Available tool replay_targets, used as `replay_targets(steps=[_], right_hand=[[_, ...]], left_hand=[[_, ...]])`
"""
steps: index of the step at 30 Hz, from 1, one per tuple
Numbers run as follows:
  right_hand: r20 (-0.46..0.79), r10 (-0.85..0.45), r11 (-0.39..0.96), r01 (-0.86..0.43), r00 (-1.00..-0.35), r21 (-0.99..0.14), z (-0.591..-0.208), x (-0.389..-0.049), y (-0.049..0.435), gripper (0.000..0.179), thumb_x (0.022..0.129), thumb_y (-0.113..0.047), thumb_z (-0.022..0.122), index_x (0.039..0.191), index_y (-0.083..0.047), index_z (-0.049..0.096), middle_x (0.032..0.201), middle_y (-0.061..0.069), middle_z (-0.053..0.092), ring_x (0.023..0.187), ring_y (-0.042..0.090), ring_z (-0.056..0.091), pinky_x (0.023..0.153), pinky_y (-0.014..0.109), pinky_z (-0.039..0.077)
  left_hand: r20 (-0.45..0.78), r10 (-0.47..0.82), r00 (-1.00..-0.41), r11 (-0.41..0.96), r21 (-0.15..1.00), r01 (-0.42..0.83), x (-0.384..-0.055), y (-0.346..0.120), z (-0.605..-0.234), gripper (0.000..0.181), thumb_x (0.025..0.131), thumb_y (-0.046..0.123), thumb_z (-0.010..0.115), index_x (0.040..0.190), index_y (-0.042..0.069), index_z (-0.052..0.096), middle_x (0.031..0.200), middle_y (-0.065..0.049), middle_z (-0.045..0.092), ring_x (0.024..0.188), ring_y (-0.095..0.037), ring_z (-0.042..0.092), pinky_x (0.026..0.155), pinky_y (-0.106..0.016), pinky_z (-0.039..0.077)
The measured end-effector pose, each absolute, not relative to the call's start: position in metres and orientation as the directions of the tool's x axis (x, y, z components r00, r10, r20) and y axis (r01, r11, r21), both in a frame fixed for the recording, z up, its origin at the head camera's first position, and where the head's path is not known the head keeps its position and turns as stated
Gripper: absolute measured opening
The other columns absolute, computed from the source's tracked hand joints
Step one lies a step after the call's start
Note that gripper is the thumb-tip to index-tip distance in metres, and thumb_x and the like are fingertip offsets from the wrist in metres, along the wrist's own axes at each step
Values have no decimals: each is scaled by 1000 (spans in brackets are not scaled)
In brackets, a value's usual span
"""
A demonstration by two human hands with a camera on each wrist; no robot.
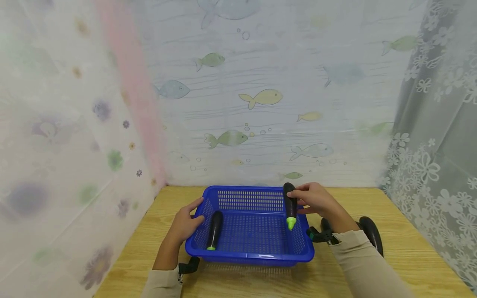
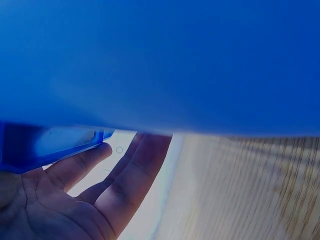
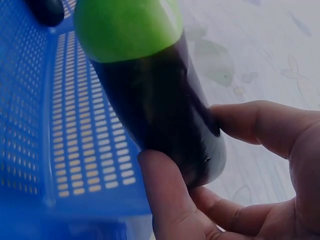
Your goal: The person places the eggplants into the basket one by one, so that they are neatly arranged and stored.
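Note:
A blue plastic basket (image 1: 249,256) with slotted walls stands on the table. My left hand (image 1: 186,223) holds its left rim, the thumb over the edge; in the left wrist view the fingers (image 2: 130,185) extend below the blue plastic. My right hand (image 1: 314,198) grips a dark eggplant (image 1: 289,200) by its rounded end, above the basket's right side. Its bright green cap (image 3: 130,30) points down into the basket in the head view. Another eggplant (image 1: 215,229) lies inside along the left wall, green end toward me.
More dark eggplants (image 1: 370,236) lie on the table to the right, partly hidden by my right forearm. The wooden table (image 1: 149,240) meets a fish-patterned curtain (image 1: 261,161) at the back. Other curtains hang along both sides.

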State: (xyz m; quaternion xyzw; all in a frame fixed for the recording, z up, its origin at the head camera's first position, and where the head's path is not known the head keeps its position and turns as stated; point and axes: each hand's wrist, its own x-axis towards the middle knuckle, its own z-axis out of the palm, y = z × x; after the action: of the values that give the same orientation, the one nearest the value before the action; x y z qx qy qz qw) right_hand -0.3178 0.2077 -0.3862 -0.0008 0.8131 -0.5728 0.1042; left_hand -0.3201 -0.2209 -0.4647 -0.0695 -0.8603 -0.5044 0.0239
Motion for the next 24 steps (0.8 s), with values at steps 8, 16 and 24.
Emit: replay_targets(steps=[8,16,24], right_hand=[[-198,-154,272,151,-968,-950,-391,-332,188,69,94,-26,73,145,11,46,141,31,54,123,44,64,83,45,64],[-224,-150,249,182,-963,-951,-393,-339,163,60,93,-21,74,139,10,50,133,30,58,115,41,68,81,45,64],[-245,-164,258,199,-955,-946,-400,-347,139,53,91,-20,76,130,9,58,118,23,67,101,31,73,83,47,64]], left_hand=[[114,89,-989,488,861,143,-319,-219,-464,67,94,10,63,158,16,45,165,-9,40,126,-49,62,77,-49,64],[128,82,-988,496,855,152,-318,-217,-463,67,93,10,64,157,15,46,164,-11,42,124,-49,64,76,-49,64],[135,88,-987,498,852,161,-321,-216,-467,66,94,10,64,157,16,46,164,-11,42,122,-47,66,78,-49,64]])
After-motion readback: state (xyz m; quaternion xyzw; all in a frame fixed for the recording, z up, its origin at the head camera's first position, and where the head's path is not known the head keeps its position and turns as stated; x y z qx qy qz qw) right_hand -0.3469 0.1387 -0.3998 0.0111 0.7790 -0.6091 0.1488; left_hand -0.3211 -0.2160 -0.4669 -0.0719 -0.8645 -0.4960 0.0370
